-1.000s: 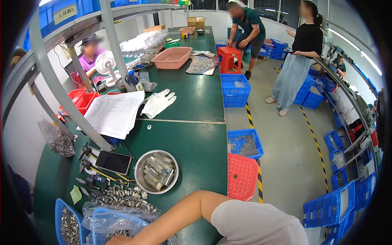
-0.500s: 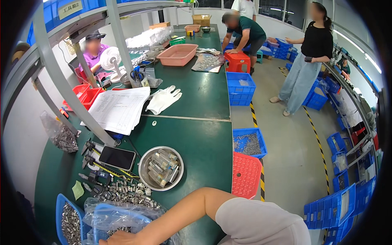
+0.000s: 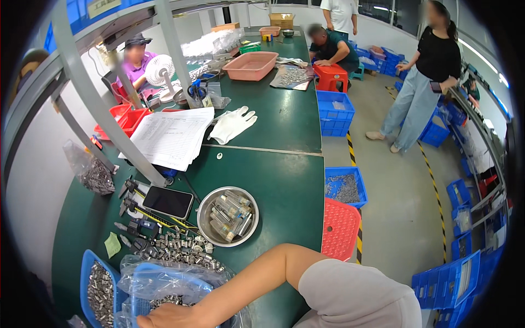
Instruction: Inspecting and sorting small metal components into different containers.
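Observation:
My right hand (image 3: 168, 316) reaches down over a blue plastic basket (image 3: 150, 272) lined with a clear plastic bag (image 3: 128, 281). Small metal fittings (image 3: 169, 299) show in it just beyond the hand. The thumb side is visible, but the lower edge of the picture cuts off the fingertips, so I cannot make out whether they grip anything. To the left stands a second blue basket (image 3: 86, 279) full of similar small metal parts (image 3: 101, 290). Loose metal fittings (image 3: 183, 249) lie heaped on the table beyond the bag. My left hand is out of view.
A steel bowl (image 3: 257, 218) holds several clear tubes. Nearby lie a black phone (image 3: 168, 202), calipers (image 3: 156, 217), paper sheets (image 3: 169, 136) and a white glove (image 3: 234, 126). A metal shelf post (image 3: 104, 104) rises at the left. Other people (image 3: 333, 49) are across the room.
The whole view has shifted slightly, so the table appears further right. My right hand stays over the lined basket. In the background, the person by the red stool crouches lower.

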`<state>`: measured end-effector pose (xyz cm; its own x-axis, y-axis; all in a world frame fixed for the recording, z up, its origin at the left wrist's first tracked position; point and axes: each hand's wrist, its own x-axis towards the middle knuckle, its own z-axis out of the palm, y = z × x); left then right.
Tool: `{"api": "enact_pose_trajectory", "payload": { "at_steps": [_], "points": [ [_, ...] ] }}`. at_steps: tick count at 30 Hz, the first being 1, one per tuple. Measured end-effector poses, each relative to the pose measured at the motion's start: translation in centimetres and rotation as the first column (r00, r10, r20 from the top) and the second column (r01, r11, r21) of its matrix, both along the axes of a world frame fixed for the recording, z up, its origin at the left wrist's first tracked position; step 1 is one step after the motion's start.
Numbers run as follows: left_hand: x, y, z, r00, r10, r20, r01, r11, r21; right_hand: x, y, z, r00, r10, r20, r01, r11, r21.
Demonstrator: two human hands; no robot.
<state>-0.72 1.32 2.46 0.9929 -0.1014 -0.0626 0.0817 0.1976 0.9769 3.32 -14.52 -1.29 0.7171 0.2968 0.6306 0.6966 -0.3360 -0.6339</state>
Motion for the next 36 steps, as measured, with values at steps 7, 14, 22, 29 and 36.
{"api": "enact_pose_trajectory", "payload": {
  "at_steps": [7, 14, 22, 29, 36],
  "points": [
    [0.3, -0.2, -0.1, 0.999, -0.004, 0.041, 0.011, 0.985, -0.175, -1.1, -0.1, 2.4, 0.978, 0.003, -0.208, -0.004, 1.0, -0.008],
    [3.4, 2.3, -3.2, 0.967, -0.159, 0.2, 0.145, 0.986, 0.084, 3.7, 2.4, -1.6, 0.889, 0.066, 0.453, -0.14, 0.982, 0.131],
    [4.9, 2.7, -3.3, 0.974, -0.226, -0.034, 0.222, 0.969, -0.105, 5.1, 2.6, -1.6, 0.942, 0.109, 0.318, -0.093, 0.994, -0.064],
    [7.4, 6.5, -4.6, 0.955, -0.294, -0.042, 0.291, 0.955, -0.061, 6.0, 3.3, -2.1, 0.917, 0.093, 0.387, -0.063, 0.994, -0.09],
    [4.9, 3.6, -2.1, 0.828, -0.476, -0.297, 0.307, 0.828, -0.47, 6.0, 3.2, -2.2, 0.926, 0.099, 0.363, -0.068, 0.993, -0.097]
  ]
}}
